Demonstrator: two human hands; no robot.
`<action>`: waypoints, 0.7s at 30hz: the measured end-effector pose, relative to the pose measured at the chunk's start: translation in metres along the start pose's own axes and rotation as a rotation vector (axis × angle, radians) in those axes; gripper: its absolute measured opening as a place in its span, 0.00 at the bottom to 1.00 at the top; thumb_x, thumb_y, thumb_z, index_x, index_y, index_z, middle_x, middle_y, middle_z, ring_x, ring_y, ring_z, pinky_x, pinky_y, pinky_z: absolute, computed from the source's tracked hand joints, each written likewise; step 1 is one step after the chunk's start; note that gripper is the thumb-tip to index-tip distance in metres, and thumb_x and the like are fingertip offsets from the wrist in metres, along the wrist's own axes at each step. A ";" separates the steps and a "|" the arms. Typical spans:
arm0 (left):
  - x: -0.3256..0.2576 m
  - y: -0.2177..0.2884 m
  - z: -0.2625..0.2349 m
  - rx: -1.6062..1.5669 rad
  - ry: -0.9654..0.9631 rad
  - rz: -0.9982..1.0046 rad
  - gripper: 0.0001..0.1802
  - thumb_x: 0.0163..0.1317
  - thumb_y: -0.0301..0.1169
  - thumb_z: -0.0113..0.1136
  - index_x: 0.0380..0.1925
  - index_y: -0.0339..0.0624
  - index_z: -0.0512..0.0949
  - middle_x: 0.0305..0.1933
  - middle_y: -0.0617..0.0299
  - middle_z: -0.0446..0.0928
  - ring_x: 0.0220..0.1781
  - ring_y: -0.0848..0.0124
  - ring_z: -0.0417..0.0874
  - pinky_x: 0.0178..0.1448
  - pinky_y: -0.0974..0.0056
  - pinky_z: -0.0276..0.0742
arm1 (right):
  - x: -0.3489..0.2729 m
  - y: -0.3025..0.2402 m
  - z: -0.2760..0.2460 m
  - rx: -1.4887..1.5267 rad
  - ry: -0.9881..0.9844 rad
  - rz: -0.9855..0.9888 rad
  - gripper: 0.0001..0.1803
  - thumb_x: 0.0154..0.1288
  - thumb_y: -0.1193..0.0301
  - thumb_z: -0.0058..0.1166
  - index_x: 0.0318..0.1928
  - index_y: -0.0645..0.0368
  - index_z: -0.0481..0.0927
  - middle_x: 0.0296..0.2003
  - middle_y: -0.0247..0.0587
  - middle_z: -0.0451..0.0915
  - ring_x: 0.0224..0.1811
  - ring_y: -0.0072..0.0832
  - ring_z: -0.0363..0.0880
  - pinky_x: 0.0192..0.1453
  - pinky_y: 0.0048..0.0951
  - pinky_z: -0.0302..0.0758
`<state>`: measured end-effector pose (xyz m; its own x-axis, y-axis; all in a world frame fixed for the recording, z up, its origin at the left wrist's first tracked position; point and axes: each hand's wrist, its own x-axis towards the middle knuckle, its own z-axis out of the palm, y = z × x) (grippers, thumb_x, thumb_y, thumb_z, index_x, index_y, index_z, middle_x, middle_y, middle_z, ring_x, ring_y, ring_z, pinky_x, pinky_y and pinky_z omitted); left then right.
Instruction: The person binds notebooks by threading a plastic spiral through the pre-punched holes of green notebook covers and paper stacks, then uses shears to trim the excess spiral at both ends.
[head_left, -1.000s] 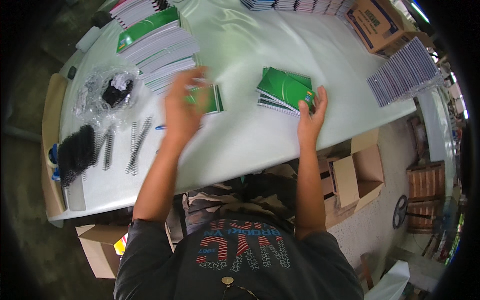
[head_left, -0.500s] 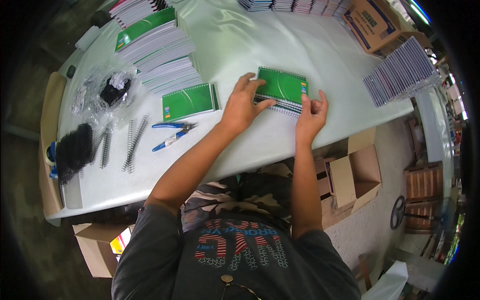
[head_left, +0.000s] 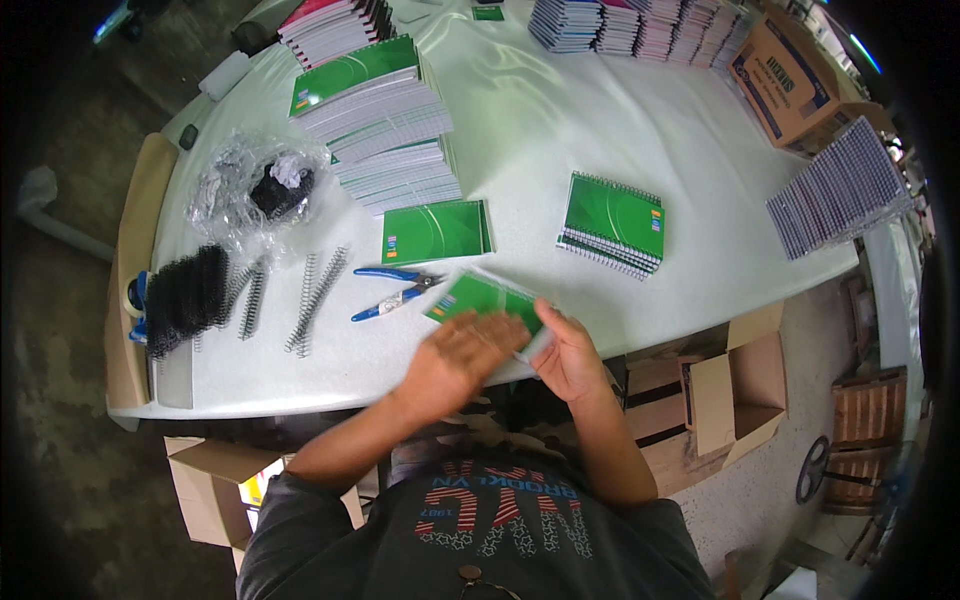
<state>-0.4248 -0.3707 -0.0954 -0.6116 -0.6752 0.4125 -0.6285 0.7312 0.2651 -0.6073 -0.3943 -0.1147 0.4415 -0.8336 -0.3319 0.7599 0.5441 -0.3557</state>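
Note:
A green notebook (head_left: 480, 297) is tilted at the front edge of the table. My right hand (head_left: 570, 355) grips its right end, thumb on the upper side. Across its cover lies my left hand (head_left: 462, 362), fingers stretched out and smeared by motion. Whether this notebook has a coil in its spine I cannot make out. A small stack of coil-bound green notebooks (head_left: 615, 218) stands farther right, apart from both hands. Just beyond my left hand are blue-handled cutting pliers (head_left: 392, 293), handles spread. Behind them lie more green notebooks (head_left: 433, 232), without a visible coil.
Tall piles of green notebooks (head_left: 385, 120) stand at the back left. Loose wire coils (head_left: 318, 300), a black bundle of coils (head_left: 187, 300) and a clear plastic bag (head_left: 240, 190) lie left. At right are a cardboard box (head_left: 790, 85) and a stack of coil-bound books (head_left: 840, 190).
Both hands have left the coil-bound stack and come back toward my body. They are now at a separate green notebook by the table edge. The view has shifted, too.

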 end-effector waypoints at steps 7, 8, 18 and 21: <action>-0.006 -0.013 -0.013 -0.669 0.399 -0.643 0.33 0.54 0.20 0.53 0.62 0.31 0.57 0.55 0.45 0.69 0.63 0.52 0.66 0.67 0.57 0.58 | 0.004 -0.030 0.006 -1.066 -0.286 -0.402 0.14 0.62 0.78 0.54 0.50 0.65 0.79 0.45 0.38 0.81 0.45 0.21 0.76 0.51 0.22 0.71; -0.009 -0.018 -0.008 -0.897 0.275 -0.710 0.33 0.54 0.19 0.51 0.63 0.33 0.57 0.55 0.44 0.69 0.62 0.53 0.68 0.67 0.56 0.59 | 0.009 -0.025 0.001 -1.062 -0.292 -0.390 0.14 0.62 0.78 0.54 0.50 0.65 0.79 0.45 0.38 0.81 0.45 0.21 0.76 0.51 0.22 0.71; -0.090 -0.136 -0.057 0.820 0.141 -1.070 0.20 0.60 0.42 0.56 0.48 0.42 0.74 0.48 0.51 0.74 0.51 0.55 0.74 0.51 0.53 0.67 | 0.022 -0.012 -0.010 -1.113 -0.221 -0.479 0.14 0.61 0.78 0.55 0.49 0.64 0.80 0.43 0.39 0.82 0.44 0.20 0.76 0.52 0.22 0.71; -0.094 -0.142 -0.060 0.204 -0.009 -1.168 0.21 0.62 0.45 0.52 0.44 0.39 0.74 0.46 0.50 0.74 0.49 0.52 0.74 0.50 0.51 0.68 | 0.027 -0.013 -0.010 -1.191 -0.269 -0.503 0.15 0.62 0.79 0.53 0.50 0.64 0.79 0.46 0.41 0.81 0.48 0.22 0.76 0.55 0.24 0.70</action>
<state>-0.2491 -0.4050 -0.1194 0.3805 -0.9248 0.0070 -0.8730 -0.3567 0.3328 -0.6102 -0.4227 -0.1280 0.4216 -0.8855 0.1954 0.0471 -0.1938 -0.9799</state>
